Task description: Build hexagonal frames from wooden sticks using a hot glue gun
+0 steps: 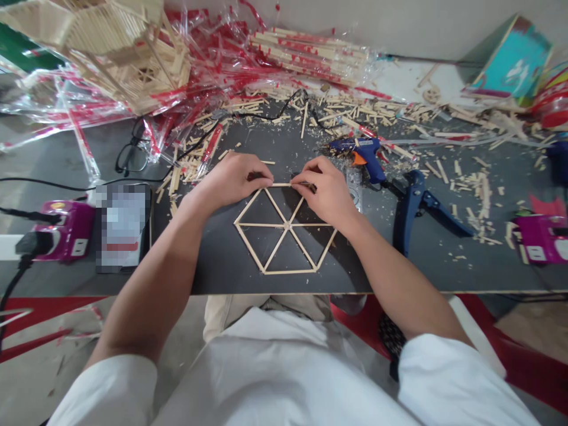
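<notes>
A flat hexagon frame of thin wooden sticks (290, 272), with spokes meeting at its centre, lies on the dark table in front of me. Along its far side runs a short wooden stick (281, 185). My left hand (235, 177) pinches the left end of that stick at the upper left corner. At its right end, my right hand (326, 189) has thumb and fingers closed on it and covers the upper right corner. Just beyond my right hand lies a blue glue gun (370, 155) with an orange trigger.
A blue hand cutter (415, 204) lies right of the frame. Cut stick pieces (355, 109) litter the back. Plastic-wrapped stick bundles (306, 53) and a wooden stick model (119, 47) stand behind. Left are glasses (132, 157), a phone (124, 228) and a purple power socket (66, 231).
</notes>
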`<state>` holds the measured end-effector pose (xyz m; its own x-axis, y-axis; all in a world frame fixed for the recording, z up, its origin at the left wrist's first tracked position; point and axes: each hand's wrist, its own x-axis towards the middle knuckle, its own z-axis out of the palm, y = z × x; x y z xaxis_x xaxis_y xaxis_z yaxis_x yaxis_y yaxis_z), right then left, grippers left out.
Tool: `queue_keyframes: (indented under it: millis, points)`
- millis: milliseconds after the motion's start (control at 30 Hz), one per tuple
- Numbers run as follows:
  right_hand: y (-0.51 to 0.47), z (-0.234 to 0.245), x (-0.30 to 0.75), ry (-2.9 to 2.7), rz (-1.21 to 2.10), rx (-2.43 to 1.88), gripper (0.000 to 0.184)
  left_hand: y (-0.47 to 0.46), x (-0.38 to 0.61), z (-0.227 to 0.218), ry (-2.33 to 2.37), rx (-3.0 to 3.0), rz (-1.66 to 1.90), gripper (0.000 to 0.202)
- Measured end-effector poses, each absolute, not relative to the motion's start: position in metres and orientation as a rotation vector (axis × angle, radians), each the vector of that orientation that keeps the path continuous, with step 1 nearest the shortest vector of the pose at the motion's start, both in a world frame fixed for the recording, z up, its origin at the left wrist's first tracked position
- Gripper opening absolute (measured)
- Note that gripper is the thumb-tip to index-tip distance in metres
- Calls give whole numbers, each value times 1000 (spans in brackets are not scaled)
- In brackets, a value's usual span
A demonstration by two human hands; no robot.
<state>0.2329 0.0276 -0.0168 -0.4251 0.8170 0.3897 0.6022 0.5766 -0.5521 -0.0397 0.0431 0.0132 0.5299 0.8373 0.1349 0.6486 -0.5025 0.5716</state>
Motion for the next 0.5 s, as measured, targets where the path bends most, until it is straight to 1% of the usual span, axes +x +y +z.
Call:
queue_keyframes:
  millis: [200, 400, 500]
  points:
    - [28, -16, 231, -2177, 450, -1179, 13, 41, -30, 13, 1220, 2360, 556, 25]
    - [31, 7, 254, -2094, 477, -1326, 19, 40, -29, 12, 1231, 2377, 560, 26]
    - [35, 13, 269, -2078, 523, -1424, 17, 40, -30, 10, 1218, 2387, 570, 27]
